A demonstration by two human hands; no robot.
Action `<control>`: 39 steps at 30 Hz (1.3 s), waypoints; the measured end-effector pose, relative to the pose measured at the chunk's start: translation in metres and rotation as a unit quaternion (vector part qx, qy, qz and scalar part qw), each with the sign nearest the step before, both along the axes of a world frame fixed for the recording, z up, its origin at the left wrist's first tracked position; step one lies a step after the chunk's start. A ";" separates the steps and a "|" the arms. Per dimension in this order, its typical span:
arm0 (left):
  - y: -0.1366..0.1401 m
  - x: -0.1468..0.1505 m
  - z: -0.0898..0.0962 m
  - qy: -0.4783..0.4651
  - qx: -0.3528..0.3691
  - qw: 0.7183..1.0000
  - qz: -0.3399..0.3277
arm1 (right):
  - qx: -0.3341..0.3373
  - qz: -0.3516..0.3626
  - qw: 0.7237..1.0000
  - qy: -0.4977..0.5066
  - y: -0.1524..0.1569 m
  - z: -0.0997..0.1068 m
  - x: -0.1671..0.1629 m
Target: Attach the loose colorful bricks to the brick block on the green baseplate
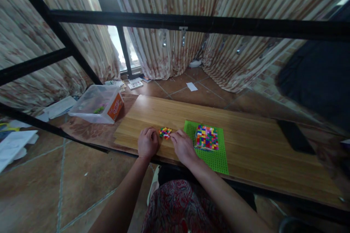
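Loose building bricks (165, 133) lie ten o'clock from the right hand (185, 148), two o'clock from the left hand (148, 143), fingers bent, grip impossible to tell.

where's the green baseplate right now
In the head view, the green baseplate lies on the wooden board, right of the picture's centre, beside the right hand and under the multicoloured brick block.
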State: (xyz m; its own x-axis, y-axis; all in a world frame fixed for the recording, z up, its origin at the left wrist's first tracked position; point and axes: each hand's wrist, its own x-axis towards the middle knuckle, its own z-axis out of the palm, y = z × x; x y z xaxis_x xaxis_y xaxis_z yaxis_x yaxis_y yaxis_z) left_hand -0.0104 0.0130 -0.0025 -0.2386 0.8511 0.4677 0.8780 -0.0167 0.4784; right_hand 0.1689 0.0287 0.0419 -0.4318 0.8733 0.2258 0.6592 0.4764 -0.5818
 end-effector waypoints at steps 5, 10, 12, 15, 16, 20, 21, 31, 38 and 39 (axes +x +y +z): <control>0.000 -0.003 0.000 0.011 -0.002 1.000 -0.004 | -0.014 -0.029 0.992 0.125 -0.021 0.026 0.031; 0.001 -0.006 -0.001 0.011 0.003 1.000 -0.004 | -0.030 -0.136 0.964 0.228 -0.021 0.034 0.087; 0.002 -0.007 -0.002 0.014 0.003 1.000 -0.007 | -0.045 -0.211 0.940 0.265 -0.011 0.030 0.110; 0.003 -0.009 -0.002 0.017 0.006 1.000 -0.009 | -0.081 -0.286 0.896 0.328 0.009 0.019 0.136; 0.003 -0.009 -0.002 0.018 0.007 1.000 -0.008 | -0.088 -0.297 0.883 0.352 0.016 0.015 0.142; 0.004 -0.010 -0.001 0.018 0.008 1.000 -0.008 | -0.132 -0.303 0.854 0.401 0.037 0.003 0.149; 0.004 -0.010 0.000 0.018 0.008 1.000 -0.008 | -0.140 -0.300 0.852 0.405 0.040 0.001 0.148; 0.004 -0.008 0.002 0.018 0.007 1.000 -0.002 | -0.170 -0.267 0.849 0.423 0.045 -0.009 0.142; 0.004 -0.008 0.001 0.020 0.004 1.000 -0.002 | -0.197 -0.248 0.859 0.401 0.048 -0.006 0.150; 0.004 -0.008 0.001 0.021 0.004 1.000 -0.002 | -0.203 -0.243 0.859 0.402 0.048 -0.006 0.151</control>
